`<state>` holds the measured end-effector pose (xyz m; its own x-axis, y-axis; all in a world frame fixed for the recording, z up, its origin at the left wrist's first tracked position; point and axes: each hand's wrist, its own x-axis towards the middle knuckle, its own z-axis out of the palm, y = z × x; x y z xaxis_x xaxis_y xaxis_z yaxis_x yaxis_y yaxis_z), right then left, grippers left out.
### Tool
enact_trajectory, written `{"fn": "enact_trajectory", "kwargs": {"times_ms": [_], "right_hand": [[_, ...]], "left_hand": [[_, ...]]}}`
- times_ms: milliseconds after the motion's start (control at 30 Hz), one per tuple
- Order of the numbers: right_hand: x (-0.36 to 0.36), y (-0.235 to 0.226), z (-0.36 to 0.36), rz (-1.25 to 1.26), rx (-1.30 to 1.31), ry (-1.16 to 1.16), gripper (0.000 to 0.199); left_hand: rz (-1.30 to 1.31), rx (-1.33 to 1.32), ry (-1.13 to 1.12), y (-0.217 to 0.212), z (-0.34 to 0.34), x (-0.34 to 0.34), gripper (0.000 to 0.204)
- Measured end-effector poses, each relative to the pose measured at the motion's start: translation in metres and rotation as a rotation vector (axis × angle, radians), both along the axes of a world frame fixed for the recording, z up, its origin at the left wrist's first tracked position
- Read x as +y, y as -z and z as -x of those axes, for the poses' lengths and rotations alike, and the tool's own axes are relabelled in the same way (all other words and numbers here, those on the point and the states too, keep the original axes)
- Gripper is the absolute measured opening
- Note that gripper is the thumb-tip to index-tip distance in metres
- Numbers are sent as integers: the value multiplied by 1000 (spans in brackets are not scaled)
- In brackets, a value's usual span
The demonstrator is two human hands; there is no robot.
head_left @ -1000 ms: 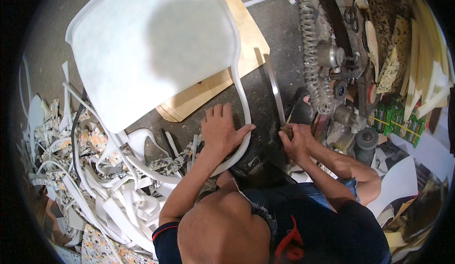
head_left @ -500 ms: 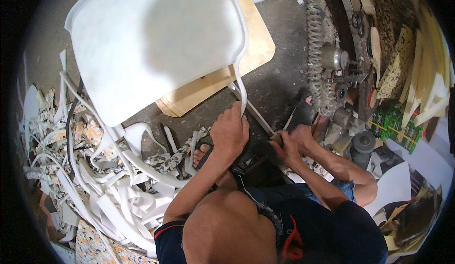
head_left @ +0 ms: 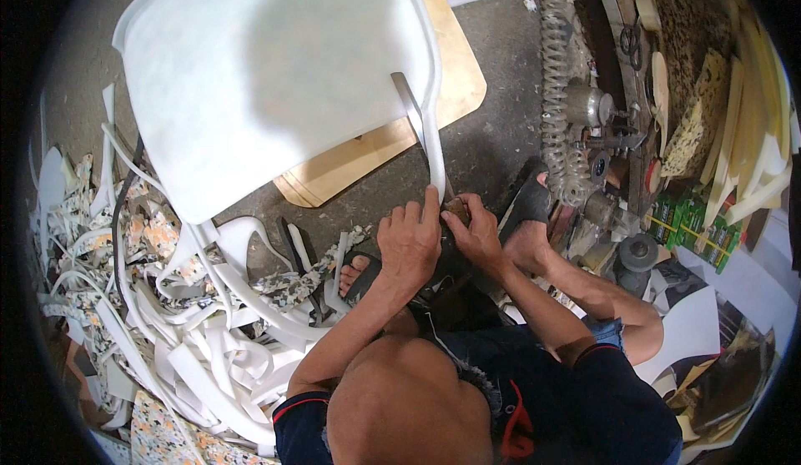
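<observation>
A large white sheet [head_left: 183, 115], with a dark grey round patch across its middle, lies over a pale wooden board [head_left: 455, 73]. From the sheet's right edge a narrow white strip [head_left: 435, 160] runs down toward me. My left hand [head_left: 409, 244] is closed on the lower end of this strip, index finger stretched along it. Close beside it, my right hand [head_left: 477, 233] grips the brown handle of a long knife [head_left: 404, 94]. The blade slants up and left past the strip, and its tip is over the sheet. Part of the blade is hidden behind the strip.
A heap of white offcuts [head_left: 200, 373] and speckled foam scraps [head_left: 158, 236] covers the floor at left. To the right are a coiled spring hose [head_left: 552, 73], a metal cylinder [head_left: 588, 105], green packets [head_left: 697, 227] and long cream foam strips [head_left: 751, 165]. My sandalled feet flank the hands.
My right hand has moved up and left with the knife, close to the left hand. The blade now reaches over the sheet's edge. My left hand keeps hold of the strip, slightly lower.
</observation>
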<state>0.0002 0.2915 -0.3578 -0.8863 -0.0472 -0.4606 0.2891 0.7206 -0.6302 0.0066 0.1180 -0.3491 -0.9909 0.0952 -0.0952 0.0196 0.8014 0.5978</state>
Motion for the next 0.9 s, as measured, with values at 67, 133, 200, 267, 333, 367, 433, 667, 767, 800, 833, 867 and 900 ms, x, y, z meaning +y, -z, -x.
{"fn": "enact_trajectory", "kwargs": {"times_ms": [67, 133, 200, 267, 333, 367, 433, 667, 767, 800, 833, 867, 900], "right_hand": [[-1, 0, 0, 13, 6, -2, 36], [-2, 1, 1, -11, 1, 1, 36], [-4, 2, 2, -14, -8, 18, 37], [-7, 2, 5, -4, -21, 49, 37], [-11, 2, 9, -15, -6, 48, 36], [-12, 2, 10, -21, 2, 46, 36], [-14, 3, 15, -7, -17, 53, 35], [-21, 28, 49, 78, 113, 156, 28], [-17, 25, 55, 22, 134, 130, 28], [-15, 21, 54, -33, 131, 95, 28], [-10, 15, 51, -70, 122, 55, 28], [-6, 9, 48, -107, 107, 19, 29], [-2, 5, 45, -105, 76, 28, 30]], "left_hand": [[-1, 16, -2, 1, 0, 0, 51], [1, 51, -14, 2, 0, 0, 47], [-6, 56, -20, 2, 0, 1, 46], [-10, 52, -19, 2, 0, 2, 47], [-10, 37, -11, 3, 0, 2, 50], [-19, 48, -14, 3, 0, 2, 50], [-31, 60, -20, 4, -1, 2, 49], [-7, 83, 8, 3, -2, 6, 45], [-12, 83, 1, 2, -1, 7, 46], [-15, 85, -4, 2, -1, 7, 46], [-21, 84, -9, 3, -1, 7, 46], [-16, 83, -5, 3, -1, 7, 45], [-13, 78, -1, 3, -1, 7, 45]]}}
